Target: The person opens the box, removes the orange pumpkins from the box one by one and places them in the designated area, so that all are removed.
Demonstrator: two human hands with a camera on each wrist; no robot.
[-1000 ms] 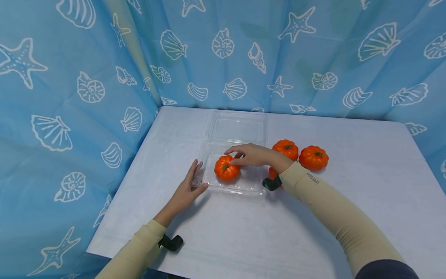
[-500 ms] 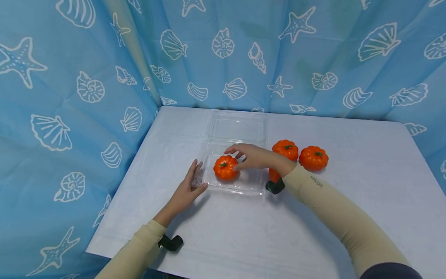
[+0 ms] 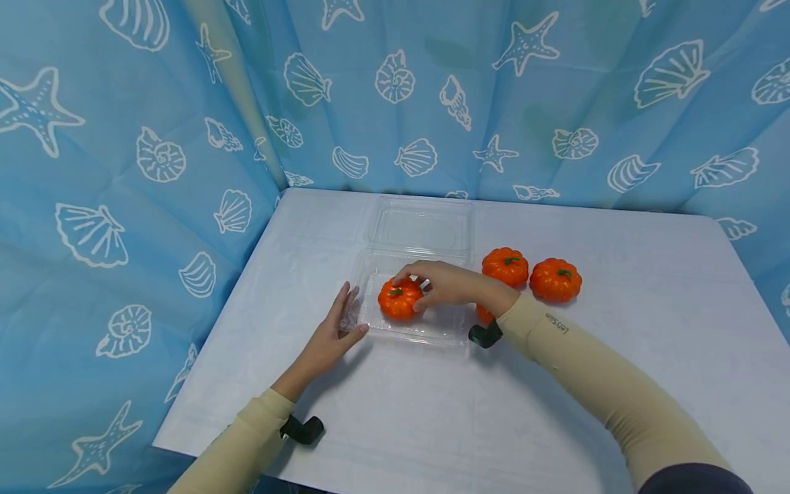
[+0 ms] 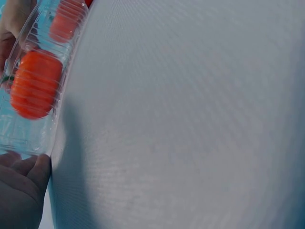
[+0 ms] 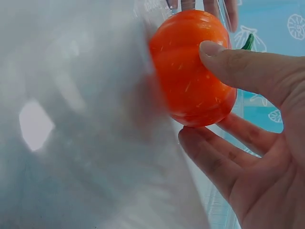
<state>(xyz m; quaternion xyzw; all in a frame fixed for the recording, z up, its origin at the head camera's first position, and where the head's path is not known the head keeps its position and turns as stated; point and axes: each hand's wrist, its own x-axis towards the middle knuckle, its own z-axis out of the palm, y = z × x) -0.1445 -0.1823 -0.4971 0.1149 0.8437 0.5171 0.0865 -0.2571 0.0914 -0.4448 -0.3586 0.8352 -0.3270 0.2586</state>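
Observation:
An orange toy pumpkin with a green stem sits in the left part of a clear plastic clamshell box. My right hand holds that pumpkin from its right side. In the right wrist view the thumb lies on the pumpkin, and curled fingers are round its other side. My left hand rests against the box's left end with straight, spread fingers. In the left wrist view, fingertips touch the box's end wall.
The box's lid lies folded back behind it. Two more pumpkins stand right of the box. Another pumpkin is mostly hidden behind my right wrist. A white-covered table meets a blue shell-print curtain.
The pumpkin in the box has shifted slightly left. My right hand's fingers rose a little off it, then came down round it again. My left hand has stayed put.

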